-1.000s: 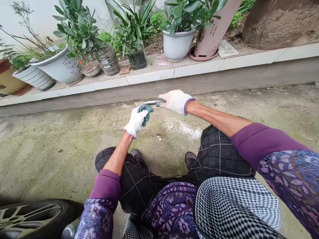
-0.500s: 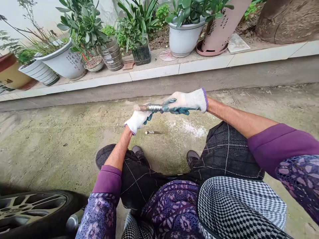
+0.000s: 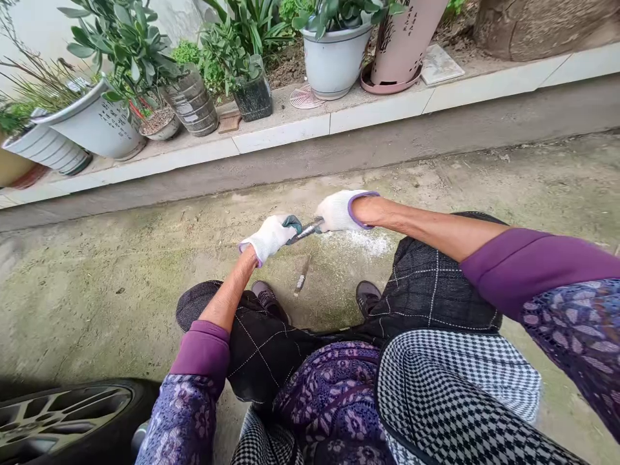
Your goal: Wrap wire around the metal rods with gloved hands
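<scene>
My left hand (image 3: 274, 237), in a white glove with dark teal grip coating, is closed around one end of a short rod wrapped in silvery wire (image 3: 308, 228). The rod slants up to the right between my hands. My right hand (image 3: 334, 212), gloved the same way, is at its other end with the back of the hand up; its fingers are mostly hidden, but the rod runs into its grip. Below, between my shoes, is a short brown stick with a pale silvery band (image 3: 301, 278). Whether it rests on the ground or hangs, I cannot tell.
Whitish powder (image 3: 371, 243) is scattered on the mossy concrete ground. A tiled ledge (image 3: 281, 135) runs across the front, carrying potted plants, including a white pot (image 3: 334, 64) and a tall pink pot (image 3: 404, 42). A car wheel (image 3: 72, 420) stands at the lower left.
My right hand has lowered and turned its back upward; the wire-wrapped rod went from nearly level to slanted. The lower stick turned from sideways to nearly upright in view. The view shifted slightly right.
</scene>
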The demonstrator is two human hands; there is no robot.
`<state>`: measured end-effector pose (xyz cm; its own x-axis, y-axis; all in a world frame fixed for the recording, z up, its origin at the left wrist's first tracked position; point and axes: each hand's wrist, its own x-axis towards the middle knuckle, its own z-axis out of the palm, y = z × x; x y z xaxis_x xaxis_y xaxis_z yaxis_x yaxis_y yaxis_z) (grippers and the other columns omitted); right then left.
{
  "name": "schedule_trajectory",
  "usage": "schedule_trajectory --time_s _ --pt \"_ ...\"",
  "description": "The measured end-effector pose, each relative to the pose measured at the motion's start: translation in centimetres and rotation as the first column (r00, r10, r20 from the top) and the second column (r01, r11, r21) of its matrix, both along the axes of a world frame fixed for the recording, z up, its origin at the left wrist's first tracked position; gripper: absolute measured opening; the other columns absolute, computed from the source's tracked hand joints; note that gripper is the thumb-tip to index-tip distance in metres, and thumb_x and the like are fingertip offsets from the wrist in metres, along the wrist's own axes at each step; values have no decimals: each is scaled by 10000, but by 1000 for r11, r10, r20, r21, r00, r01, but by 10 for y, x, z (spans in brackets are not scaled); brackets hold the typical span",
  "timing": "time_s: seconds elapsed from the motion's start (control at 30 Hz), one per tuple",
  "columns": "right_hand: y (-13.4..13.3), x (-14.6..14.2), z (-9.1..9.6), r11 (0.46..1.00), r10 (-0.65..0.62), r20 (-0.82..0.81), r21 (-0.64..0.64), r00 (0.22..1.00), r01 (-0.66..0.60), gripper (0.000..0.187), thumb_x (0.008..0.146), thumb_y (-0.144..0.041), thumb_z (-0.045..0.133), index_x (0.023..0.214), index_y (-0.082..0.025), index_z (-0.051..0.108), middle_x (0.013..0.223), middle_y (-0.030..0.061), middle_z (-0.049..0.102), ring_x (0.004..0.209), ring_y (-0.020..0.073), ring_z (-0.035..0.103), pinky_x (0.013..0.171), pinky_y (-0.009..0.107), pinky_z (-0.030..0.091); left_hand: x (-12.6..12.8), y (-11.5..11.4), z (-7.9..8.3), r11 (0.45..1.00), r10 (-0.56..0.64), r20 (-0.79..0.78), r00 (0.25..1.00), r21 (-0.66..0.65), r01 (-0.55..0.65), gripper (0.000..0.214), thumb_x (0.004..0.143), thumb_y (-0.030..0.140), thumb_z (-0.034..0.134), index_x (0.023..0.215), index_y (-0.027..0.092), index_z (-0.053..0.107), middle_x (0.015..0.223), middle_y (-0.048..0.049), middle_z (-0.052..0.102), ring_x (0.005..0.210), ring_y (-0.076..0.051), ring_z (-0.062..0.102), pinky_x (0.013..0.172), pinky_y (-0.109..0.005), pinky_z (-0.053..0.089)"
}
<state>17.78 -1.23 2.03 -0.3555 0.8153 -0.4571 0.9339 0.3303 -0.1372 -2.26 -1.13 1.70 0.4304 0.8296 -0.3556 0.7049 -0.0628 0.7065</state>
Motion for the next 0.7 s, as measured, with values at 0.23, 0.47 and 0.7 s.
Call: schedule_trajectory --time_s 0.23,0.47,0.7 --pt "19 -2 23 954 -82 -54 285 995 94 409 931 -489 505 1146 -226 732 969 112 755 792 262 665 634 356 419 -4 8 -2 975 224 395 891 -81 -209 133 770 243 576 862 165 631 514 56 541 348 -59 377 344 -180 286" --pt "29 -5 47 926 -253 -431 153 866 347 349 922 -458 587 1053 -170 735 741 47 656 607 142 542 536 287 363 -15 9 6 971 232 535 812 -86 -222 195 757 239 571 917 154 645 540 57 556 371 -52 416 354 -170 322" --pt "7 -1 47 929 -370 -712 -276 596 248 441 827 -563 719 971 -147 701 565 -38 499 421 53 368 363 207 321 -13 12 1 970 233 458 858 -45 -239 121 818 229 555 845 146 638 528 51 539 376 -51 394 368 -181 325"
